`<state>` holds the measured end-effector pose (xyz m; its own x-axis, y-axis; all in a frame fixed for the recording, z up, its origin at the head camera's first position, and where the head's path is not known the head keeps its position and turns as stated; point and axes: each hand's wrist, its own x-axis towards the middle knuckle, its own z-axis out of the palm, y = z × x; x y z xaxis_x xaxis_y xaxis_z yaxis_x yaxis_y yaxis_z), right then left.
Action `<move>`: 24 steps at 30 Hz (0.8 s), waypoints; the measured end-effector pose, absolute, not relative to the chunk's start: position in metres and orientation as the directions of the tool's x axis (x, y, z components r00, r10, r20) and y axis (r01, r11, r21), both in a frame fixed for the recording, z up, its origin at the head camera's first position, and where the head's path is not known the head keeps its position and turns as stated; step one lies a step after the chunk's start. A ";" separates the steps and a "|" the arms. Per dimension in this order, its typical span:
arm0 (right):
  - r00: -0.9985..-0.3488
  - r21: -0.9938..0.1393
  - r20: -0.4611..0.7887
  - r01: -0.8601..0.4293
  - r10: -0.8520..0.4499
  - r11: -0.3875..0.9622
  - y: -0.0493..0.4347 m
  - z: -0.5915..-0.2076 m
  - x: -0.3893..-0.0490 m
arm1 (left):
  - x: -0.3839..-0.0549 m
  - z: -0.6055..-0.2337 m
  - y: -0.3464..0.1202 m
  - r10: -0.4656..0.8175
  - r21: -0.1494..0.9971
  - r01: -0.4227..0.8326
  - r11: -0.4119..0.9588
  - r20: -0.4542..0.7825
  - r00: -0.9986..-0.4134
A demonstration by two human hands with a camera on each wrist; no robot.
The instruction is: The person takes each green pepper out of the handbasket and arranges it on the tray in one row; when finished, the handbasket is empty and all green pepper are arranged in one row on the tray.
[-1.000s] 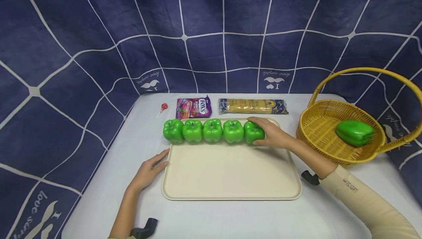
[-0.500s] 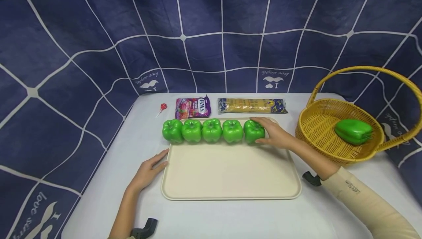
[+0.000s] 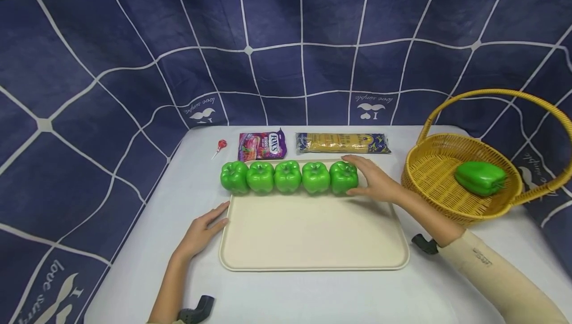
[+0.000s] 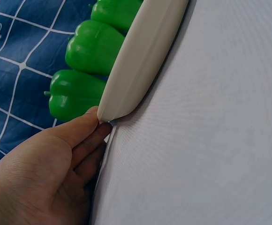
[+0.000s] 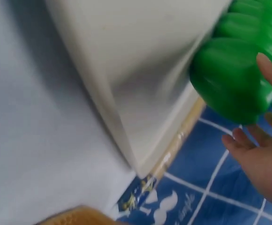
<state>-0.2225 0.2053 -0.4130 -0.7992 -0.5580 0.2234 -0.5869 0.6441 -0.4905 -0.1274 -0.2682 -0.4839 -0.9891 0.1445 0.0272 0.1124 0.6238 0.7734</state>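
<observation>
Several green bell peppers [image 3: 288, 177] stand upright in a row along the far edge of a cream tray [image 3: 315, 234]. My right hand [image 3: 373, 180] is around the right side of the row's last pepper [image 3: 343, 178], fingers extended. The right wrist view shows the thumb [image 5: 271, 74] overlapping this pepper and the other fingers spread just off its side. At the tray's left edge, my left hand [image 3: 199, 234] touches the rim with extended fingertips. In the left wrist view, the thumb [image 4: 75, 129] lies right at the tray's corner.
A yellow wicker basket [image 3: 411, 180] at the right holds one green bell pepper [image 3: 480, 178] lying on its side. Behind the tray lie a purple candy bag [image 3: 262, 146] and a pack of noodles [image 3: 343, 143]. A red lollipop [image 3: 222, 144] is at the back left.
My right hand has loosened around the last pepper and shifted slightly right. That pepper now stands closer to its neighbour than half a second ago. The left hand has stayed put.
</observation>
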 end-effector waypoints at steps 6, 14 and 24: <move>-0.833 -0.497 0.313 -0.553 -0.456 0.669 0.244 -0.404 -0.211 | -0.128 -0.484 -0.267 0.139 0.770 0.106 0.629 0.023 -0.990; -0.903 -0.500 0.358 -0.401 -0.239 0.767 0.320 -0.393 -0.189 | -0.127 -0.484 -0.268 0.127 0.757 0.093 0.646 0.013 -0.992; -0.938 -0.464 0.336 -0.085 0.087 0.882 0.394 -0.404 -0.180 | -0.128 -0.484 -0.269 0.143 0.763 0.107 0.638 0.019 -0.990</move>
